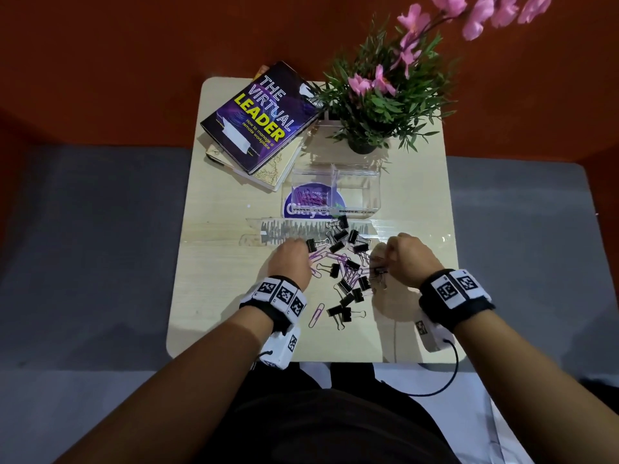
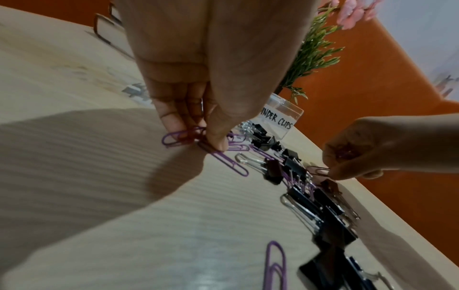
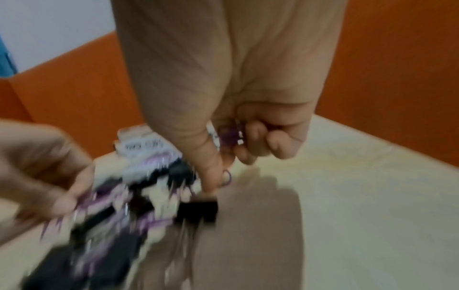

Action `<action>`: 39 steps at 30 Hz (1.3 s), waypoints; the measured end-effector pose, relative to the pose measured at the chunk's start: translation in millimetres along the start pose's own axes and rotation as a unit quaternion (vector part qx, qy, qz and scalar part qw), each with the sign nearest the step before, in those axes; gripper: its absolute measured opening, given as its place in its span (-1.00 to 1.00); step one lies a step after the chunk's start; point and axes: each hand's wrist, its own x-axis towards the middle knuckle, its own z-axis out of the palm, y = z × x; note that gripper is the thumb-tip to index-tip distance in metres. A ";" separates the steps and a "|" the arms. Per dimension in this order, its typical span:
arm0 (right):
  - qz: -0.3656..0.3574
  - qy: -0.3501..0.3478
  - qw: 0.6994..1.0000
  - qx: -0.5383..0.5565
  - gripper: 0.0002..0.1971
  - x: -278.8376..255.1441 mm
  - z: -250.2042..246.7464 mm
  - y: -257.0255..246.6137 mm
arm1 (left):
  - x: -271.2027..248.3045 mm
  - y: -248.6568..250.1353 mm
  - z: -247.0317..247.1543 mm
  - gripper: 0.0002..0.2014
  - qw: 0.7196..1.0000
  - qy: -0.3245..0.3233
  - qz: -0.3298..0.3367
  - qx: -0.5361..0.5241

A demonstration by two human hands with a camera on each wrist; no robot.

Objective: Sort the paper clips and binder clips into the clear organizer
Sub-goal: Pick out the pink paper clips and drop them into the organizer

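- Under the left hand point(image 2: 198, 82), at its fingertips, a purple paper clip point(image 2: 182, 136) is pinched between thumb and fingers, flat against the bench point(image 2: 99, 196); its long axis runs sideways across the hand, and a second clip point(image 2: 229, 161) lies just beside the thumb.
- Across the heap from it, the right hand point(image 3: 236, 121) is curled round a bunch of purple clips point(image 3: 228, 135), thumb and finger pinching one more at the heap's edge.
- Between the two hands lie the mixed paper clips and black binder clips point(image 1: 348, 279), touching and overlapping.
- Ahead of both hands, beyond the heap, stands the organizer point(image 1: 335, 192); purple clips show in its left compartment, the right one is labelled for binder clips.
- That paper-clip compartment lies ahead of the left hand and slightly to its right, so this hand looks the nearer for the drop; the right would reach across.
- Likely next move: lift, carry forward, release over the left compartment.
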 end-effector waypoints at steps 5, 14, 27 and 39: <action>-0.003 -0.026 1.000 0.017 -0.75 -10.0 -44.8 -11.1 | -3.3 -13.2 -26.2 -0.92 0.996 -0.079 -0.001 0.027; -0.112 -0.011 0.991 0.075 -0.88 33.5 -105.7 -101.0 | 37.7 8.3 -116.1 -0.89 0.996 0.019 0.047 -0.068; -0.073 0.016 0.980 0.185 -0.72 60.0 -103.9 -107.3 | 55.5 13.4 -97.9 -0.63 0.968 0.026 0.147 -0.201; -0.105 -0.006 0.991 0.078 -0.84 29.9 -61.2 -89.9 | -8.1 -15.3 -15.4 -0.74 0.984 -0.068 0.162 0.009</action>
